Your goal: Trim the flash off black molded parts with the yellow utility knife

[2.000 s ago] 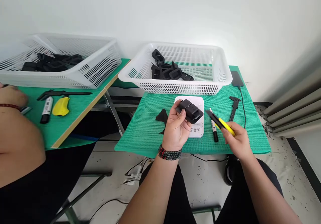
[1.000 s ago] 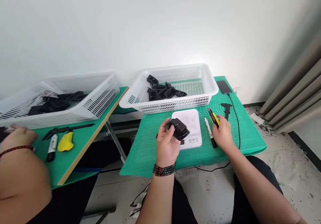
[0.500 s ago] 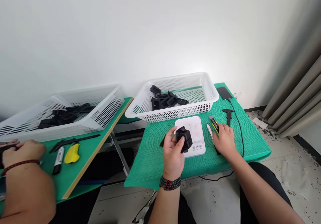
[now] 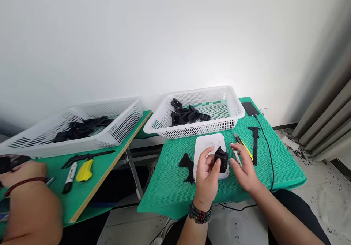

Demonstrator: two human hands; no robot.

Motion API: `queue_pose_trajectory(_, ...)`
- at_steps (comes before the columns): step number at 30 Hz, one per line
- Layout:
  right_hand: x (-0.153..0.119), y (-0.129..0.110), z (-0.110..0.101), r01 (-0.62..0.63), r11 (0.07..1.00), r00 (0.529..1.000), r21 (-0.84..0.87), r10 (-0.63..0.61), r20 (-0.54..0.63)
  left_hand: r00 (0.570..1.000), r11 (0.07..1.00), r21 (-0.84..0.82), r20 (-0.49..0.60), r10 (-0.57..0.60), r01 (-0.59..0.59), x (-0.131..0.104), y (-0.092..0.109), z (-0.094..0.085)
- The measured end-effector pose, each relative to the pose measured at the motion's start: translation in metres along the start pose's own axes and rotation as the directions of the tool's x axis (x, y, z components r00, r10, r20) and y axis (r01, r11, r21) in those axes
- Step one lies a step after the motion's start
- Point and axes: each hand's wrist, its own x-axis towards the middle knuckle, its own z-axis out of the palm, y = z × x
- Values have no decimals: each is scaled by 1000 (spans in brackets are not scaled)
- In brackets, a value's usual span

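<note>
My left hand [image 4: 207, 175] is closed around a black moulded part [image 4: 221, 159], holding it above the front of a white scale [image 4: 210, 140]. Just right of the part is my right hand [image 4: 245, 168], its thumb and fingers apart and nothing gripped between them. A white marker [image 4: 236, 155] lies beside its fingers, partly covered. Behind that hand rests a yellow and black cutter knife [image 4: 242, 142], with a black caliper [image 4: 255, 142] farther right. An irregular flat black piece [image 4: 187, 163] lies left of the scale.
Two white baskets [image 4: 192, 131] [image 4: 109, 139] hold several black parts. A phone [image 4: 250, 108] with a cable is at the back right. On the left table, another person's hand [image 4: 30, 172] works near a marker [image 4: 70, 177] and a yellow object [image 4: 85, 170].
My right hand has left the cutter knife and opened beside the black part. My left hand still holds the part, now farther right, uncovering the flat black piece. The view has shifted.
</note>
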Motion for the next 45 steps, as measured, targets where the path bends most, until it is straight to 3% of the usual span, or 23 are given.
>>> queue_pose_trajectory(4, -8, -4, 8, -17, 986, 991, 168, -5, 133, 998, 1000, 5, 58, -8, 8, -3, -2, 2)
queue_pose_trajectory(12, -8, -4, 14, -227, 890, 974, 396, 211, 86, 988, 994, 104, 154, -1, -15, -9, -8, -1)
queue_pose_trajectory(16, -4, -4, 14, -295, 817, 948, 495, 314, 47, 989, 965, 244, 131, 65, -95, -10, -16, -2)
queue_pose_trajectory(20, -1, -5, 14, -324, 765, 930, 556, 366, 38, 986, 954, 255, 103, 135, -157, -9, -21, 0)
queue_pose_trajectory(34, 1, -10, 11, -354, 628, 912, 693, 396, 108, 969, 907, 341, 70, 236, -246, -2, -22, -1)
queue_pose_trajectory(37, 2, -9, 11, -393, 546, 876, 740, 466, 121, 965, 908, 329, 58, 255, -260, -3, -24, -2)
queue_pose_trajectory(42, 7, -9, 10, -441, 317, 769, 840, 615, 171, 965, 918, 300, 97, 243, -261, -3, -21, -1)
queue_pose_trajectory(45, 12, -12, 7, -434, 268, 761, 861, 620, 191, 963, 909, 321, 140, 231, -265, -4, -14, 0)
